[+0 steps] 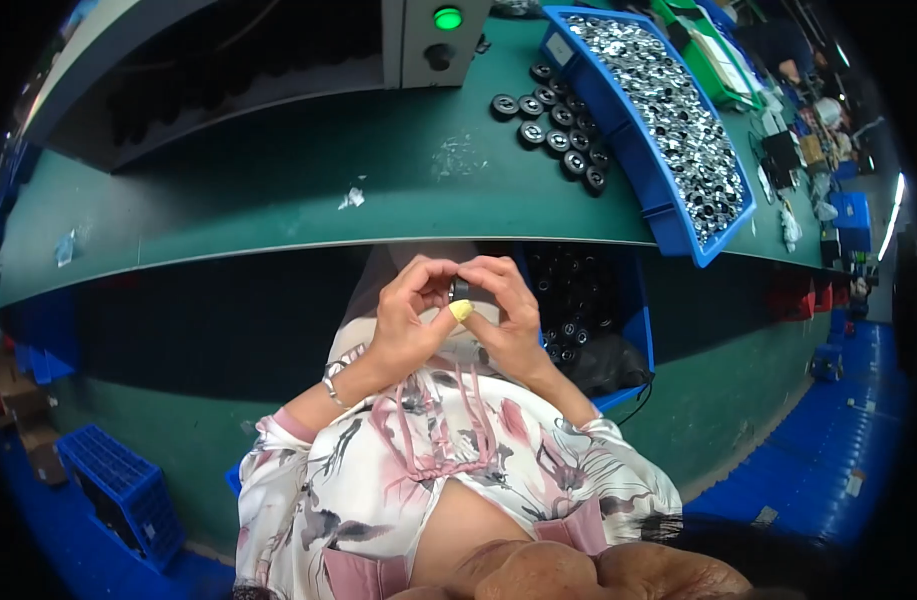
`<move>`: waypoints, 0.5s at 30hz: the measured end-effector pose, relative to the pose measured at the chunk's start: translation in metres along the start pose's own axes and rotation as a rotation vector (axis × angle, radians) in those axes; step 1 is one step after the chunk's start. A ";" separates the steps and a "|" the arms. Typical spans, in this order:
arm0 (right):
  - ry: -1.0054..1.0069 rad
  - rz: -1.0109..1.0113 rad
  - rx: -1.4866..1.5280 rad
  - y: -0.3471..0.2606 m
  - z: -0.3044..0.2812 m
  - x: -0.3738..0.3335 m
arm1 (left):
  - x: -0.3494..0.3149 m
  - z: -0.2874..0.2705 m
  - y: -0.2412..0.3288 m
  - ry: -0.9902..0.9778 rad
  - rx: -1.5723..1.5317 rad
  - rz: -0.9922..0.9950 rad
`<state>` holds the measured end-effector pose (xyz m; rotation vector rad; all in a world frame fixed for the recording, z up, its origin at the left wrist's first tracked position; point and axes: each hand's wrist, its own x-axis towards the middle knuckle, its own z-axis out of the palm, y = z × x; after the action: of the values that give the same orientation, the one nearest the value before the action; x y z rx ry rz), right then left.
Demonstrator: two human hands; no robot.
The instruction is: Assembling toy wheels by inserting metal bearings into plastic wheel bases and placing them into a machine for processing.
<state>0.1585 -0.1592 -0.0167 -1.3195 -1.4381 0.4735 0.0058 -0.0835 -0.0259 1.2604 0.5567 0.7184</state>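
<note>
Just in front of the table edge, my two hands meet over my lap around a small black round part (459,288). My left hand (408,315) pinches it from one side, with a yellow covering on the thumb tip. From the other side, my right hand (506,312) closes its fingers on the same part. The fingers hide most of it. On the green table (278,190) lies a loose group of similar black round parts (558,142), some with light centres.
A blue bin (678,215) full of shiny metal pieces stands at the right, beside a green tray (723,75). Below the table edge, another blue bin (638,345) holds black parts. A grey machine housing (410,50) with a lit green button occupies the back left.
</note>
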 end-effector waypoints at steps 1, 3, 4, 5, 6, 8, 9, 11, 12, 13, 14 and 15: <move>-0.001 -0.032 -0.027 -0.016 -0.011 0.010 | 0.004 0.003 0.015 -0.058 -0.152 0.001; 0.000 -0.084 -0.262 -0.030 -0.028 0.041 | 0.028 0.003 0.026 -0.084 -0.242 0.028; 0.038 -0.111 -0.377 -0.023 -0.035 0.059 | 0.040 0.000 0.032 -0.115 -0.182 0.055; 0.076 -0.137 -0.487 -0.016 -0.042 0.077 | 0.046 -0.005 0.037 -0.113 -0.168 0.077; 0.027 -0.104 -0.623 -0.003 -0.053 0.092 | 0.054 -0.011 0.042 -0.099 0.089 0.169; -0.076 -0.037 -0.831 0.031 -0.068 0.107 | 0.067 -0.029 0.058 -0.022 0.516 0.343; -0.068 -0.046 -0.913 0.040 -0.073 0.111 | 0.079 -0.044 0.065 0.039 0.580 0.413; 0.036 -0.038 -0.989 0.041 -0.072 0.116 | 0.114 -0.085 0.075 0.236 0.880 0.547; 0.042 -0.057 -0.975 0.042 -0.072 0.115 | 0.132 -0.106 0.075 0.355 0.907 0.486; 0.070 -0.083 -0.914 0.044 -0.073 0.112 | 0.151 -0.132 0.073 0.460 1.117 0.356; 0.100 -0.102 -0.859 0.042 -0.074 0.108 | 0.171 -0.156 0.069 0.502 1.290 0.628; 0.120 -0.099 -0.863 0.040 -0.077 0.105 | 0.193 -0.169 0.073 0.475 1.366 0.592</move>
<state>0.2640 -0.0813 0.0213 -1.8826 -1.6615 -0.3455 -0.0016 0.1809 0.0093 2.6135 1.1771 1.2054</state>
